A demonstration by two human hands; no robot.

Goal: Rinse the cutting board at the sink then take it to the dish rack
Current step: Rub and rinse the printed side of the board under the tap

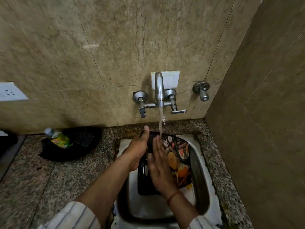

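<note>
Head view: green detergent bottle (60,139) lies at 9 o'clock on speckled granite. Left hand (140,146) clasps the left edge of the cutting board (179,156), thumb raised. Right hand (160,166) lies flat on its face, fingers straight. Tap stream (160,119) strikes the far end. Board: glossy food print, rounded corners, long axis 12-to-6, inside the steel sink (198,171) at 6 o'clock. Dish rack not in view.
</note>
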